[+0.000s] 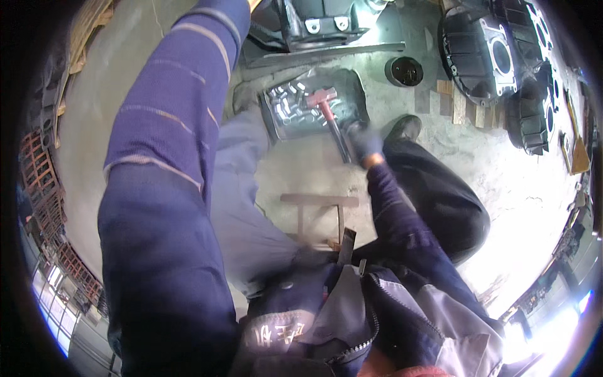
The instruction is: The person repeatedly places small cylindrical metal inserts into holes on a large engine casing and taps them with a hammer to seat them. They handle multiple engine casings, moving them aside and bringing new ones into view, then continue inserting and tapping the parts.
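Head view: right hand (364,143), gloved, closed around dark handle of hammer (328,110). Hammer's red head sits over tray (279,122) of small metal parts on concrete floor (314,163), tray just ahead of the person's knees. Left arm in blue striped sleeve (169,113) reaches up out of frame; left hand not visible, grip cannot be told. Black casting (480,53) and round black cup (404,71) lie beyond on floor.

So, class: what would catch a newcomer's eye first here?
The right hand, gloved, grips a red-headed hammer over a tray of shiny metal pieces on the floor, centre top. The striped blue left sleeve sweeps up the left side. Big black metal castings lie top right.
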`<state>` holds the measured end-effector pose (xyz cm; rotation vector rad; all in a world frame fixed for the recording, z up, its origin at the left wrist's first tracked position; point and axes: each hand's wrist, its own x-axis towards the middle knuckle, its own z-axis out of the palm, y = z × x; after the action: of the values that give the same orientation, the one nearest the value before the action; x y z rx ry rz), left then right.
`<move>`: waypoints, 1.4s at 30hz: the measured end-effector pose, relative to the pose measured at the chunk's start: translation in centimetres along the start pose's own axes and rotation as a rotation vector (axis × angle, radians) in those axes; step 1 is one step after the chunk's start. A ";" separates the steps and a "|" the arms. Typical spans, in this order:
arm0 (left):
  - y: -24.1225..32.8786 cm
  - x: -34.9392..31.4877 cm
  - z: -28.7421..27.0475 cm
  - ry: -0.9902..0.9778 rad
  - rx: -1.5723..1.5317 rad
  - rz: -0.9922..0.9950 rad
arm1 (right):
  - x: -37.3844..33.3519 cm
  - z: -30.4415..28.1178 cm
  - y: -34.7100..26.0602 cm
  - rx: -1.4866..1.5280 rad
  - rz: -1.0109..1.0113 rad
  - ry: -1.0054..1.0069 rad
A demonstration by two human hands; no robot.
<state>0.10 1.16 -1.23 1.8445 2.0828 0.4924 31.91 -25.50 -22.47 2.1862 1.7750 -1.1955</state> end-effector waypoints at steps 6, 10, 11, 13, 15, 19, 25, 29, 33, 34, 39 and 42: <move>-0.9 -0.1 -0.4 0.104 0.014 0.241 | -0.9 9.6 3.2 0.788 0.356 -0.637; 0.0 -0.6 -1.0 -0.021 0.042 0.045 | -0.5 3.2 -1.5 0.963 0.293 -0.836; 0.1 -0.7 -1.0 -0.014 0.038 0.028 | -1.2 1.4 -2.5 0.920 0.304 -0.809; 0.2 -0.7 -0.8 0.014 0.039 0.049 | -4.3 -2.5 -3.4 0.892 0.218 -0.633; -0.2 -0.6 -0.5 0.004 0.039 0.033 | -7.6 -6.7 -3.5 0.849 0.173 -0.482; -1.5 0.6 0.2 -0.025 0.086 0.019 | -10.1 -18.3 -5.2 1.109 -0.077 -0.223; -2.1 1.1 1.0 -0.008 0.114 0.049 | -10.9 -36.9 -13.3 0.544 -0.885 0.723; -2.1 0.9 0.9 0.007 0.127 0.071 | -7.2 -33.7 -15.8 0.440 -0.869 1.031; -2.4 1.3 0.7 0.069 0.094 0.075 | -2.8 -27.3 -10.5 -0.249 -0.529 0.564; -2.5 1.5 0.6 -0.045 0.194 0.047 | -2.1 -27.7 -9.2 -0.191 -0.530 0.487; -2.3 1.2 0.8 -0.045 0.152 0.078 | -4.8 -36.6 -11.7 0.389 -0.856 0.530; -2.0 0.8 0.7 0.046 0.091 0.052 | -7.9 -40.0 -16.5 0.461 -0.903 0.653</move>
<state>-1.39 1.72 -2.78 1.9612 2.1245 0.4641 37.95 -5.95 16.46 2.1837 3.2878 -1.1398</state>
